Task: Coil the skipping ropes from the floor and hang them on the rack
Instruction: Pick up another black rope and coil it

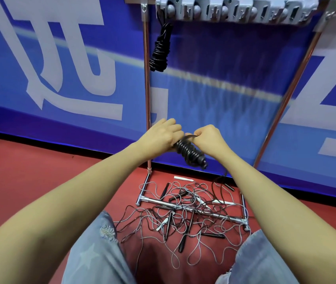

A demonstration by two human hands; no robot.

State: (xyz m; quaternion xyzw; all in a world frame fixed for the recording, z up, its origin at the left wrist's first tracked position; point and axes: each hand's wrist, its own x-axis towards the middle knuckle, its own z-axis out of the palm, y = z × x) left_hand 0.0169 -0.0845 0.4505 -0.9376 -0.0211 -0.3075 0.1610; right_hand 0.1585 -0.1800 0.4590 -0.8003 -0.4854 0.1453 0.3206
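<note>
A black skipping rope, wound into a tight coil, is held between both hands at chest height. My left hand grips the coil's upper end. My right hand pinches a strand of the rope at the top of the coil. A loose tail of the rope hangs from the coil down to the floor. Another coiled black rope hangs from the left end of the grey hook bar of the rack. A tangle of several ropes with black and white handles lies on the red floor over the rack's base.
The rack's chrome posts rise left and right, and its base bars lie under the tangle. A blue banner wall stands behind. My knees in jeans frame the pile from below.
</note>
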